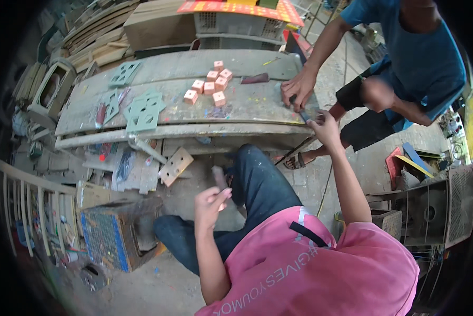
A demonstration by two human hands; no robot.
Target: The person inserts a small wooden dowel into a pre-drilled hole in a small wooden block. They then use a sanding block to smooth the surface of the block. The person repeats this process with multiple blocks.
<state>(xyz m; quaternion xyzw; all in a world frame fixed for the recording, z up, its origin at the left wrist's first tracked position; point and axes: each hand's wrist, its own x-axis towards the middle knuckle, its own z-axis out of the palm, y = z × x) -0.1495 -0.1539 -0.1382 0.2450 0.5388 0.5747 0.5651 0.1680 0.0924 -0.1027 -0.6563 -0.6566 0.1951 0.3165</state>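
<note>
At right end of worn grey wooden bench [168, 88], person's right hand [325, 129] touches narrow dark bar [304, 116]; firmness of grip cannot be told. Co-worker's hand [299, 88] at bar's far end. Left hand [211, 204], in front of bench, clamped on flat brown strip [219, 178], held upright. Pale orange cubes [209, 87] grouped mid-bench, beside maroon block [255, 79].

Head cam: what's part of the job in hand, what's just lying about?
Likely in the job:
- brownish piece, held in the left hand
- dark strip on the table, at the right hand

Apparently lying about:
- pink cubes, untouched
- green templates
- wooden board with holes
</note>
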